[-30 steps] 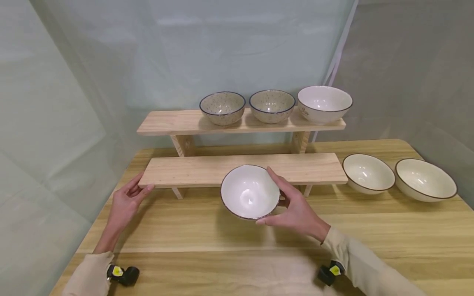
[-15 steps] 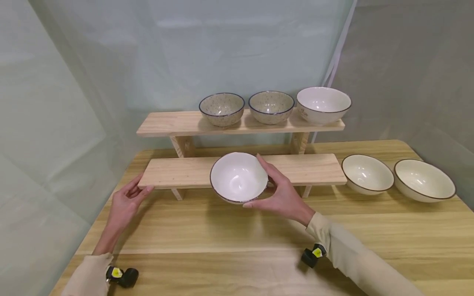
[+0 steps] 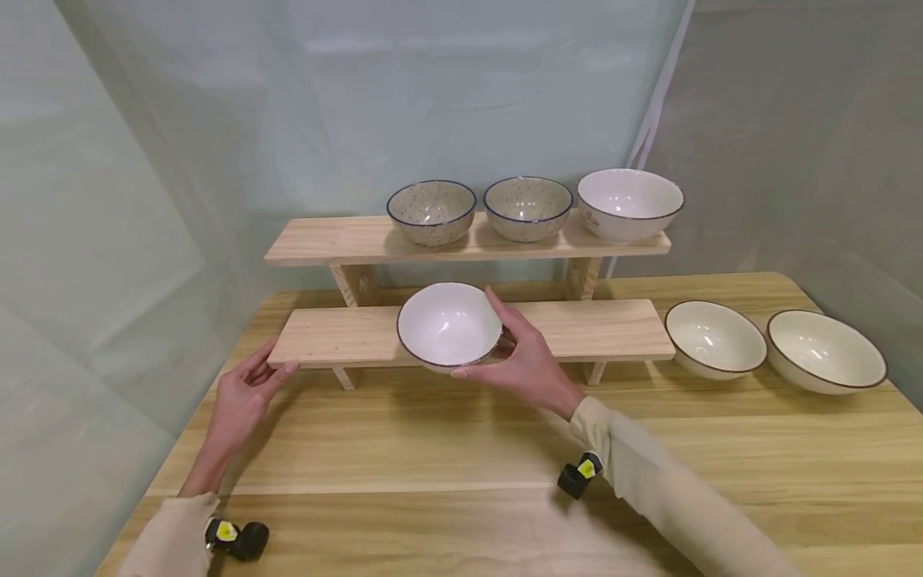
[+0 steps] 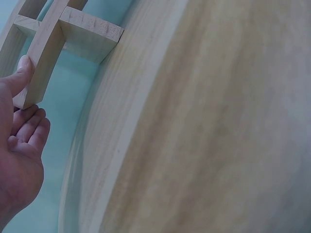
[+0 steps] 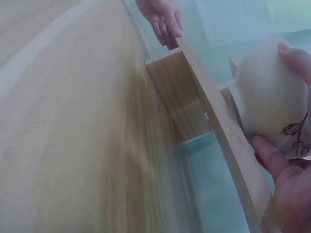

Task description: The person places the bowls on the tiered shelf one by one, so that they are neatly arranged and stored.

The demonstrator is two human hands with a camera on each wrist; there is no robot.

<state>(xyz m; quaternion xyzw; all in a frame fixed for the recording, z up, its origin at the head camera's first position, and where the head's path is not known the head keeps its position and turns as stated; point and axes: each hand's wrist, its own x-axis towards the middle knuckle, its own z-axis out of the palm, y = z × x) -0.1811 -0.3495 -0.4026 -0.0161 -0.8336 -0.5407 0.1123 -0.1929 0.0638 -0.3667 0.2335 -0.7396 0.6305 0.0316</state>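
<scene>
My right hand [image 3: 530, 369] holds a white bowl [image 3: 443, 328] with a thin dark rim, thumb near the front and a finger along the right side of the rim. In the right wrist view, the bowl [image 5: 265, 90] shows a floral print, and its foot is very close to the lower shelf board; whether they touch I cannot tell. My left hand [image 3: 241, 401] grips the left end of the two-tier wooden stand's lower shelf [image 3: 591, 332]. In the left wrist view, the left hand [image 4: 22, 160] has its thumb on the board and its fingers curled at the end.
Two speckled bowls [image 3: 433, 215] [image 3: 529, 211] with blue rims and a white bowl [image 3: 627, 210] stand on the upper shelf [image 3: 332, 240]. Two cream bowls [image 3: 714, 340] [image 3: 825, 353] sit on the wooden table [image 3: 404, 449], right of the stand. A pale curtain [image 3: 461, 104] hangs behind.
My right hand has carried the white bowl left and away from me, from in front of the lower shelf to over it. The left hand stays on the shelf end.
</scene>
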